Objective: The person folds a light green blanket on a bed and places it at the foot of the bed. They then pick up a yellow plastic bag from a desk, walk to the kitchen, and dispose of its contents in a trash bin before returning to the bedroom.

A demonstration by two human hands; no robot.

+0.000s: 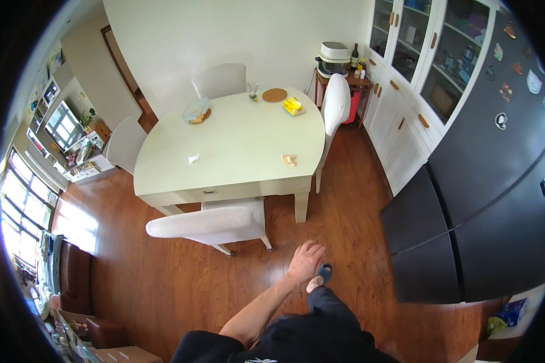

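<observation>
My left hand [306,262] hangs over the wooden floor in front of me, with nothing seen in it. Its fingers are loosely bent and a little apart. Just beyond its fingertips, lower down, my foot shows in a dark blue slipper [326,272]. A white chair [203,224] with a padded back stands ahead of the hand, to the left. Past it is a pale cream table [242,142], bearing a small crumpled white piece [194,159] and a beige crumpled piece [289,160] near its front. My right hand is out of the picture.
A clear container [196,110], a round cork mat [274,95] and a yellow packet [293,106] lie toward the table's back. To the right stand a dark fridge [484,175] and white cabinets [399,130]. Another white chair [336,109] is at the table's right side.
</observation>
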